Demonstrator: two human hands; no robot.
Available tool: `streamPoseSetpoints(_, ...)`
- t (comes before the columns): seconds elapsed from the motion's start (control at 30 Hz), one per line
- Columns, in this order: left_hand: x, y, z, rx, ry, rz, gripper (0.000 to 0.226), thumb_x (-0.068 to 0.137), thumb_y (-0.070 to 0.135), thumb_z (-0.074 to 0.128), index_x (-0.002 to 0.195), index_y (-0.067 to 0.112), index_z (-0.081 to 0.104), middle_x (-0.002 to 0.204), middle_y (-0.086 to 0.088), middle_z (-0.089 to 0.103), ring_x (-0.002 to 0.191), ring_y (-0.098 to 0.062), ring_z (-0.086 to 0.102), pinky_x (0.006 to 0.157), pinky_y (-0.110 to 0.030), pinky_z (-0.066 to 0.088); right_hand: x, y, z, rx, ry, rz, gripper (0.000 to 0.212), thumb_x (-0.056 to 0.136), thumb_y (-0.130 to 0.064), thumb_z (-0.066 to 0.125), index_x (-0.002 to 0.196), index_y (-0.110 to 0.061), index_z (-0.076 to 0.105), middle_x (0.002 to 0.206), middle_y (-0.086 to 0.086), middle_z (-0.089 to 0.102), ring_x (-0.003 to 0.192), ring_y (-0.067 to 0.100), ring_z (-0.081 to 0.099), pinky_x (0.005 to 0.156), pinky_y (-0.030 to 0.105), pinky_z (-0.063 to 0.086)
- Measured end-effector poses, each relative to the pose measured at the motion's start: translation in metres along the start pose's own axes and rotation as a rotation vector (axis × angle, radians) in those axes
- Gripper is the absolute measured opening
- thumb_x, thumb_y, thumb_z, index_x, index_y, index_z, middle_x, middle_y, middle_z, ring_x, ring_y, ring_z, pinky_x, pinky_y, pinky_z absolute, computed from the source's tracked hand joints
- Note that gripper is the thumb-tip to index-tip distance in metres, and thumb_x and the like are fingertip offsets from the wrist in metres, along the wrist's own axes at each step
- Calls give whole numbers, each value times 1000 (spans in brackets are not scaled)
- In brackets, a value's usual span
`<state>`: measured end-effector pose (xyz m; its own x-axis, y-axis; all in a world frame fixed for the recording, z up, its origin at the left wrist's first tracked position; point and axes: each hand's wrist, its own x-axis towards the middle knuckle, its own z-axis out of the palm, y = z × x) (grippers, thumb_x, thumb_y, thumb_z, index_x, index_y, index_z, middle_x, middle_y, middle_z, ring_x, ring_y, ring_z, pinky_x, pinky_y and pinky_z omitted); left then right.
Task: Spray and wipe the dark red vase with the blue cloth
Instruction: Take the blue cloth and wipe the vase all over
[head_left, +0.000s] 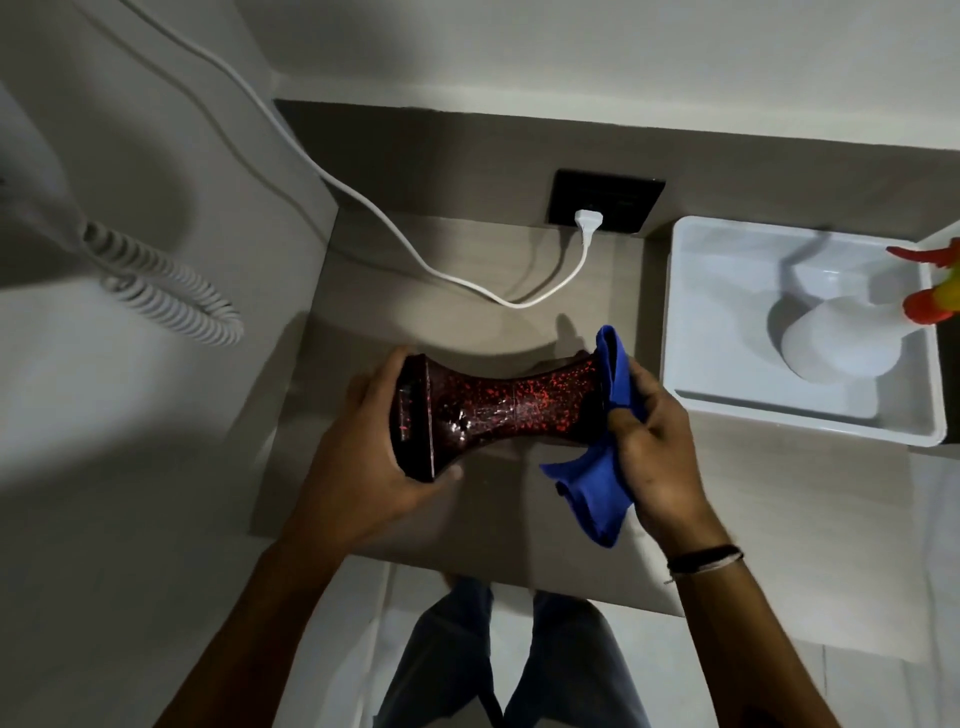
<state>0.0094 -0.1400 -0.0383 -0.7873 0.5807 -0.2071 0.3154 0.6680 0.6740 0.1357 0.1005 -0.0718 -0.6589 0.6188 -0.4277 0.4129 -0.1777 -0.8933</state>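
The dark red vase (498, 408), speckled with bright red flecks and narrow at the waist, is held on its side above the counter. My left hand (363, 457) grips its flared end on the left. My right hand (649, 447) holds the blue cloth (592, 488) pressed against the vase's other end on the right; part of the cloth hangs below my palm. A spray bottle with a red and yellow head (930, 296) shows only partly at the right edge.
A white tray (691, 312) with a white vase (836, 338) lying in it sits on the counter at the right. A white cable (415, 254) runs to a plug in a black socket (605, 202) at the back. A coiled cord (166, 291) hangs on the left wall.
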Motion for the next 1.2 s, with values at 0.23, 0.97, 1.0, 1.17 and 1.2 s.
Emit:
streamPoseSetpoints(0.23,8,12,12,49,102,109,80,63,51,76,137,32,51,132,19,58,118,-5,57,103,-18,42,-81,12,72,-623,-242,-763,98,83,15,43,172,-10,10,181,15,7,168,38,10,136,53,21)
streamPoseSetpoints(0.97,5,22,8,134,79,-17,95,58,55,75,143,17,54,139,-7,62,124,-29,61,100,-44,52,-71,29,83,-763,-138,-773,103,85,11,51,172,-13,2,182,15,-1,169,37,0,137,56,11)
streamPoseSetpoints(1.0,3,22,7,132,90,-15,91,63,52,72,143,14,56,140,-9,63,125,-29,60,105,-45,51,-78,28,95,-699,-194,-813,97,88,5,48,172,-12,2,182,14,-1,169,38,1,138,53,6)
streamPoseSetpoints(1.17,-4,20,-1,176,63,-112,120,50,26,103,153,4,48,144,-19,56,131,-38,57,102,-44,48,-42,40,39,-863,-155,-558,104,80,25,51,168,-14,11,179,9,-3,167,35,-7,137,59,7)
streamPoseSetpoints(1.2,-3,22,-1,180,59,-103,121,49,26,104,154,5,47,144,-18,56,130,-38,57,101,-44,49,-38,39,31,-850,-124,-489,105,78,27,53,168,-11,15,179,10,-1,167,35,-7,136,61,8)
